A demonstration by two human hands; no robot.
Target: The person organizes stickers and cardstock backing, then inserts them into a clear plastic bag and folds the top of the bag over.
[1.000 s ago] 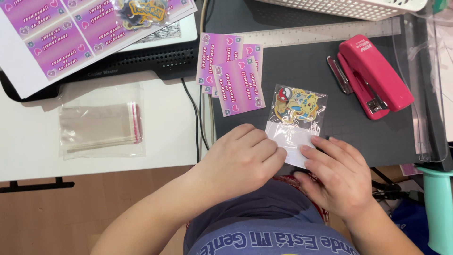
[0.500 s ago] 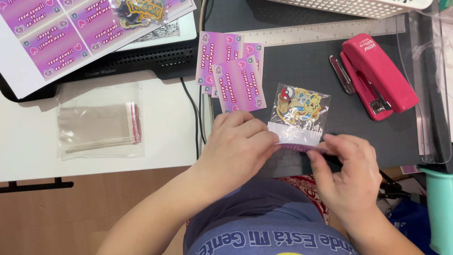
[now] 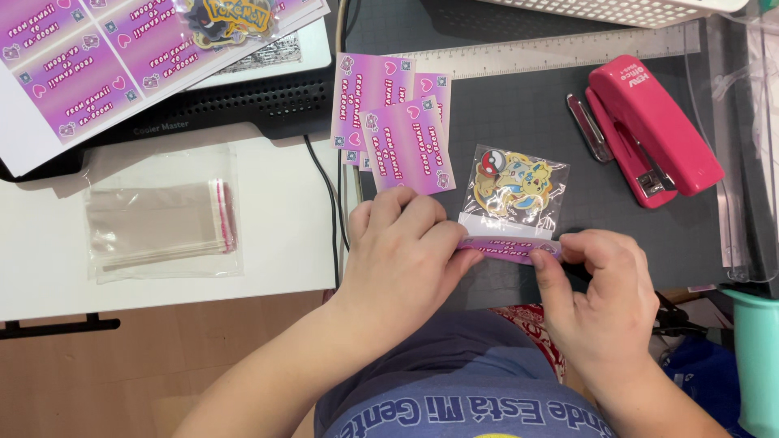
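Cellophane, light and slippery: my left hand (image 3: 406, 255) and right hand (image 3: 604, 292) pinch the pink header card (image 3: 507, 247) folded over the sticker bag (image 3: 513, 191), fingertips closed on its stiffer edge.

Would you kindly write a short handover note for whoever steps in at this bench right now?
Left hand: grip on the left end of the purple card, folded over the bag's lower edge.
Right hand: pinching the card's right end.
Sticker bag: flat on the dark mat, sticker inside, card at its lower edge.
Nearby: loose purple cards above the left hand, pink stapler to the upper right, empty clear bags on the white desk at left.
Done: sticker bagged, card folded over the edge.
Left: no staple shows in the card; stapler untouched.
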